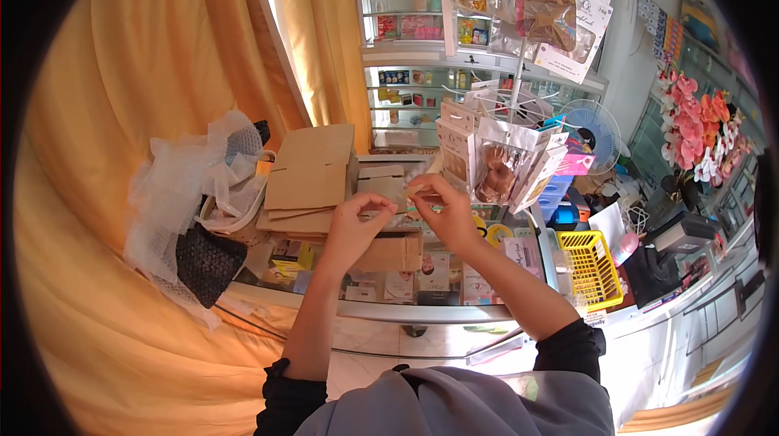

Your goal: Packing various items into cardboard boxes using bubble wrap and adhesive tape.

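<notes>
My left hand (363, 224) is raised over the glass counter, thumb and index finger pinched together; whether anything thin lies between them cannot be told. Close on its right, my right hand (445, 212) pinches a small tan piece (414, 190) between thumb and fingertips. Flattened cardboard boxes (310, 175) are stacked on the counter beyond and left of my left hand. Another cardboard piece (389, 253) lies below and between the hands. Packaged hair pieces (496, 171) hang on a white wire display rack (516, 86) just beyond my right hand.
Bubble wrap (164, 210) spills over a basket (234, 223) at the left, beside a black bubble-wrap bag (210, 262). A yellow plastic basket (590, 268), a fan (587, 134) and artificial flowers (691, 119) stand at the right. Boxed goods show inside the glass counter (426, 313). Orange curtains (152, 58) hang at the left.
</notes>
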Motion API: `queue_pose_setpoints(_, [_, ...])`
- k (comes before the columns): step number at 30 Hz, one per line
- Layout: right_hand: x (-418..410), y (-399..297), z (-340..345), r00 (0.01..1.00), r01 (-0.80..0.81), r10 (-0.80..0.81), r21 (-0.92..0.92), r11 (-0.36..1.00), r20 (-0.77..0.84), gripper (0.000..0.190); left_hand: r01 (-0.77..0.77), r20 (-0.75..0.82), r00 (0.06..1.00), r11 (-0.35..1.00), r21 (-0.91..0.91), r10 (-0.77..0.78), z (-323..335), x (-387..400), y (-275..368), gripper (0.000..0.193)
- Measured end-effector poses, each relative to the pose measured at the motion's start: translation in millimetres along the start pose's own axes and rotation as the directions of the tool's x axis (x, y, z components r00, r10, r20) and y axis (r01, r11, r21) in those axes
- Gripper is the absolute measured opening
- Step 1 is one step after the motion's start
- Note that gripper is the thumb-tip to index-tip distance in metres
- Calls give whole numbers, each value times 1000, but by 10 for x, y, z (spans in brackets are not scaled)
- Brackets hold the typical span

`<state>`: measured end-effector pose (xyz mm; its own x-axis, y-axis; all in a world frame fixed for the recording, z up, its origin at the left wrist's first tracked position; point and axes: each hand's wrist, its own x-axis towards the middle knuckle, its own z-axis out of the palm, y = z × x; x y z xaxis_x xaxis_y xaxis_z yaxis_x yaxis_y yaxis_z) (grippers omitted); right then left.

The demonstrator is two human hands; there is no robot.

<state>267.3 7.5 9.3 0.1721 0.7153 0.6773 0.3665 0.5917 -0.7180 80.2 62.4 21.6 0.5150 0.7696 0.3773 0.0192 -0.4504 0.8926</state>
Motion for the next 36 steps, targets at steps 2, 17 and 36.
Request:
queue_pose_setpoints(2, [12, 2, -55, 998, -12, 16, -69, 998, 60, 27, 64, -52, 996, 997, -33, -66, -44, -14, 12, 12])
queue_pose_setpoints(17, [-5, 260, -227, 943, 181, 60, -659, 730, 326, 28, -161, 104, 982, 986, 50, 155, -158, -314, -2, 36])
queue_pose_setpoints(36, [-77, 7, -278, 844, 122, 244, -615, 779, 477, 41, -195, 18, 980, 977, -81, 197, -88, -456, -269, 61])
